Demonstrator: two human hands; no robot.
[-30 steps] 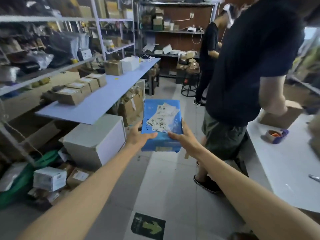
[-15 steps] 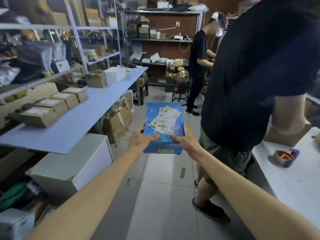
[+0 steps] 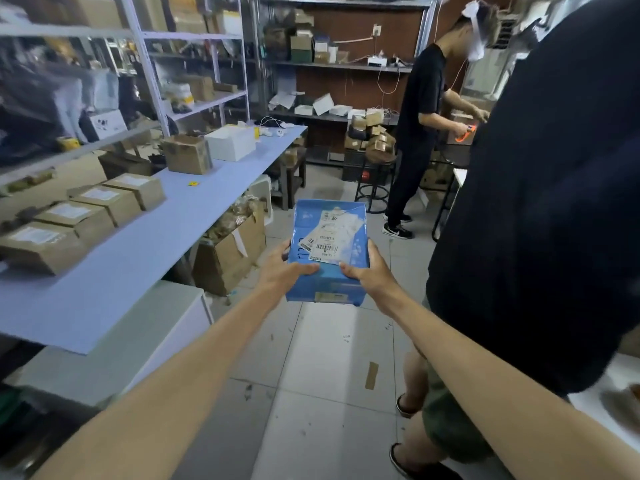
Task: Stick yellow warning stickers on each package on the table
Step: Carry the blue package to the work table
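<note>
You hold a blue tray [image 3: 325, 289] out over the tiled aisle at twelve o'clock, arms stretched, both hands grasping its near end. Your left hand [image 3: 281, 271] curls round the near-left corner with the thumb lying along the front wall. Your right hand [image 3: 373, 276] grips the near-right corner the same way. White barcode labels [image 3: 331, 237] lie loose and overlapping inside the tray.

The cardboard packages [image 3: 107, 199], four brown boxes each with a white label on top, stand in a row along the far edge of the lilac table [image 3: 138, 261]. They sit at nine to ten o'clock from the tray, well apart from it. Farther down the table, at eleven o'clock, a brown box [image 3: 187, 154] stands just beside a white box [image 3: 230, 143], and a small yellow scrap [image 3: 192, 183] lies on the tabletop near them. Whether any package carries a yellow sticker cannot be told from here.

Under the table at ten o'clock an open carton [image 3: 232, 252] leans into the aisle. A person in a dark shirt [image 3: 540, 202] and green shorts stands close at three o'clock. At one o'clock, a second person in black [image 3: 420, 133] works at the back shelves.
</note>
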